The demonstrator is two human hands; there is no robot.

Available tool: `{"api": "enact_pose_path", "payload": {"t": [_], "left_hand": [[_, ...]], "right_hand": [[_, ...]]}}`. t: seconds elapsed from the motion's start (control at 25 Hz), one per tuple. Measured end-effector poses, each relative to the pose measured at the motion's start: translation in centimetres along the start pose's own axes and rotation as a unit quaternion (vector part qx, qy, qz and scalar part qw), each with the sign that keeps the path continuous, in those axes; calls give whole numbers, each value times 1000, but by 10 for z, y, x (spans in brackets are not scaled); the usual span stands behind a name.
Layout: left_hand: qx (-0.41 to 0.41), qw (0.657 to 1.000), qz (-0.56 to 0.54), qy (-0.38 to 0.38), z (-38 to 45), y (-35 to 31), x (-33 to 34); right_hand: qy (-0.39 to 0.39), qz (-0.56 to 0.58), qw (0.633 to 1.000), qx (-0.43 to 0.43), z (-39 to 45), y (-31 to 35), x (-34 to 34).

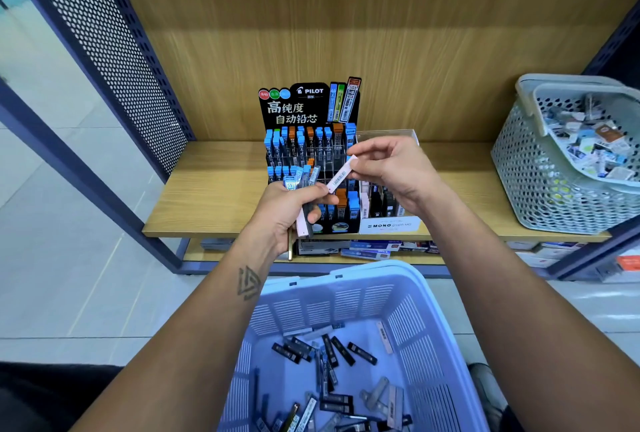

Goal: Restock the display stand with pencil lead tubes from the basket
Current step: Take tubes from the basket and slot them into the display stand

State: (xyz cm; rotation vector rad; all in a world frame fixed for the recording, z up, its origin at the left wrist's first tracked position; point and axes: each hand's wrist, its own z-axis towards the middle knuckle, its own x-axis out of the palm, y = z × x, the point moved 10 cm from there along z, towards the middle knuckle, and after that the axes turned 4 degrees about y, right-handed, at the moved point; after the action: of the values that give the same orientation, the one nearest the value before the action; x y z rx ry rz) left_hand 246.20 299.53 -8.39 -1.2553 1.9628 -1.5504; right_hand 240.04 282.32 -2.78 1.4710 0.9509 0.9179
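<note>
In front of the display stand (310,168), the right hand (391,168) pinched one pale tube (341,175); the left hand (287,210) gripped a bundle (301,186). Next, probably: find its slot.

Behind the left hand (287,210) and right hand (391,168), the display stand (311,141) has its middle slots hidden. The grey basket (554,161) is cut off at the right edge, its contents blurred.

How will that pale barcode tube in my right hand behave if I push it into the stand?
The pale tube looks like a rigid, flat-sided plastic case, so it should stay stiff and not roll. It seems light: the right hand pinches it by one end alone. Its smooth sides may slip, and the left hand already grips several tubes.
</note>
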Motion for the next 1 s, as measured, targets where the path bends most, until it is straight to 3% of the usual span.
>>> {"api": "enact_pose_path", "payload": {"t": [0.28, 0.52, 0.64, 0.92, 1.0], "left_hand": [[-13, 999, -38, -14, 3, 3, 4], [62, 996, 63, -25, 12, -25, 19], [85, 994, 75, -6, 13, -35, 39], [24, 998, 16, -57, 22, -14, 32], [18, 997, 10, -68, 25, -11, 30]], "right_hand": [[16, 14, 1000, 21, -4, -6, -7], [91, -181, 979, 14, -14, 2, -2], [118, -197, 973, 11, -18, 8, -5], [-115, -253, 959, -47, -14, 26, -86], [-150, -264, 951, -64, -12, 20, -89]]}}
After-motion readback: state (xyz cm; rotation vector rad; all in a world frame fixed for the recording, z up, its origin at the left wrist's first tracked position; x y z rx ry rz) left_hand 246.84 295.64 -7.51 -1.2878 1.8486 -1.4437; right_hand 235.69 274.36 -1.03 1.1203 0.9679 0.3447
